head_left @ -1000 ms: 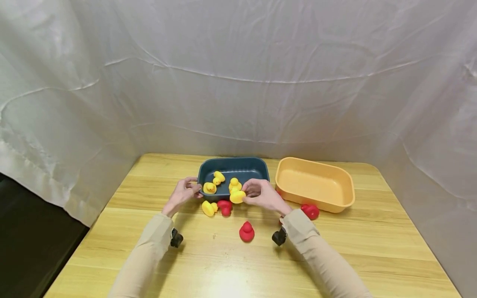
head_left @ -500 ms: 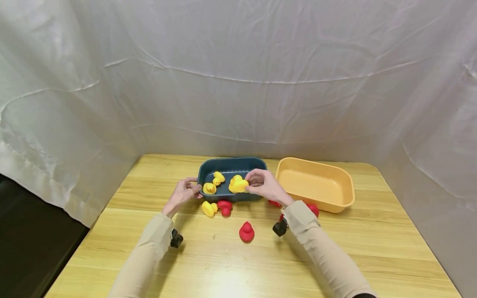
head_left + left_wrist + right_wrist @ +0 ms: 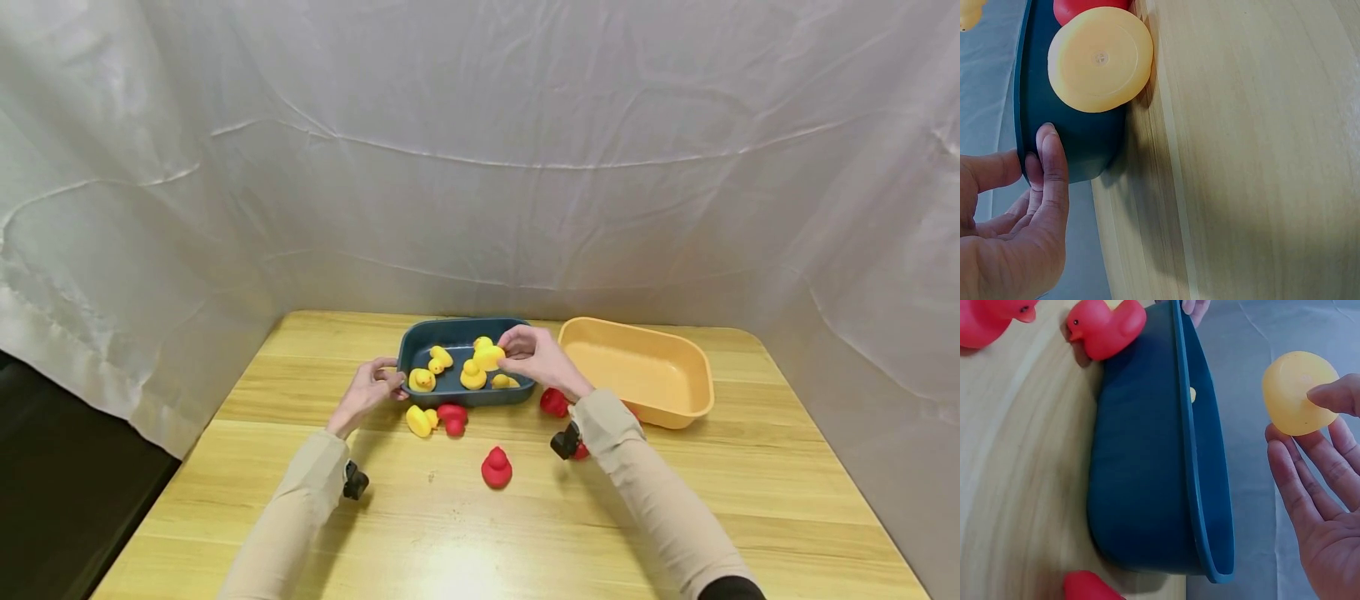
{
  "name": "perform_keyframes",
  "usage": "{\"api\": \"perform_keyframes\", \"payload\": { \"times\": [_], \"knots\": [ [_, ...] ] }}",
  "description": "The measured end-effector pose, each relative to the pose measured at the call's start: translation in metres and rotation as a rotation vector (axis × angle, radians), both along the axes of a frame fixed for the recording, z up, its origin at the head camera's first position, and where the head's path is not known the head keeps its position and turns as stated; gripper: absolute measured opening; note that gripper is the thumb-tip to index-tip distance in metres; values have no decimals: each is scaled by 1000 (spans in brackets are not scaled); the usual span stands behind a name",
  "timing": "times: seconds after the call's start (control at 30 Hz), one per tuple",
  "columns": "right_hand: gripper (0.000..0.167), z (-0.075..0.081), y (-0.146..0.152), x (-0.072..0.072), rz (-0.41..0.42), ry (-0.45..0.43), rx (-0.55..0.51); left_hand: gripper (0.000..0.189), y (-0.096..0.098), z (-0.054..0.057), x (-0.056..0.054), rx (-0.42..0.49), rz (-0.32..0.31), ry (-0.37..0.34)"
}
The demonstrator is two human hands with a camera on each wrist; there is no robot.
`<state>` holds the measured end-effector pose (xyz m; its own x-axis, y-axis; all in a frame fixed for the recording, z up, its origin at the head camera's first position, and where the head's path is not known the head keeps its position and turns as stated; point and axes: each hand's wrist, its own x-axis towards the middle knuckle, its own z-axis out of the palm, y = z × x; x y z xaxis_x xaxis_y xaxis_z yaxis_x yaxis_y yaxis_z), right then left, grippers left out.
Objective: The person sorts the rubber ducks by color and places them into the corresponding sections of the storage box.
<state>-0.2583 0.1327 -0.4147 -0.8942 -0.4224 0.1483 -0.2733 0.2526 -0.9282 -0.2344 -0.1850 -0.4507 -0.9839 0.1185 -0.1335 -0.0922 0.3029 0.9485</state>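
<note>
My right hand (image 3: 536, 357) pinches a yellow rubber duck (image 3: 489, 355) above the dark blue bin (image 3: 467, 398). In the right wrist view the thumb presses on that duck's rounded yellow body (image 3: 1294, 394), with fingers beneath it. My left hand (image 3: 369, 389) grips the bin's left rim, thumb on one side of the wall and fingers on the other, as the left wrist view shows. Several yellow ducks lie inside the bin, one of them a duck (image 3: 473, 375) near the middle. Just outside its front wall are a tipped yellow duck (image 3: 418, 421) and a red duck (image 3: 453, 418).
An orange bin (image 3: 637, 367) stands right of the blue one. A red duck (image 3: 497, 467) sits nearer the front, and another red duck (image 3: 553, 402) lies by the blue bin's right corner. More red shows beneath the right forearm. Pale curtains (image 3: 480, 167) enclose the wooden table (image 3: 442, 533).
My right hand has moved up and back with its yellow duck, from the front rim to over the bin's inside. Another yellow duck in the bin has come into view. The left hand stays put.
</note>
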Motion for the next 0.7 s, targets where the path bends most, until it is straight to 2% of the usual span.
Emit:
{"api": "perform_keyframes", "payload": {
  "times": [0.4, 0.7],
  "knots": [
    [24, 6, 0, -18, -41, 32, 78, 51, 0, 1, 1, -9, -2, -8],
    [25, 1, 1, -30, -87, 16, 138, 49, 0, -2, -1, -8, -1, -7]
  ]
}}
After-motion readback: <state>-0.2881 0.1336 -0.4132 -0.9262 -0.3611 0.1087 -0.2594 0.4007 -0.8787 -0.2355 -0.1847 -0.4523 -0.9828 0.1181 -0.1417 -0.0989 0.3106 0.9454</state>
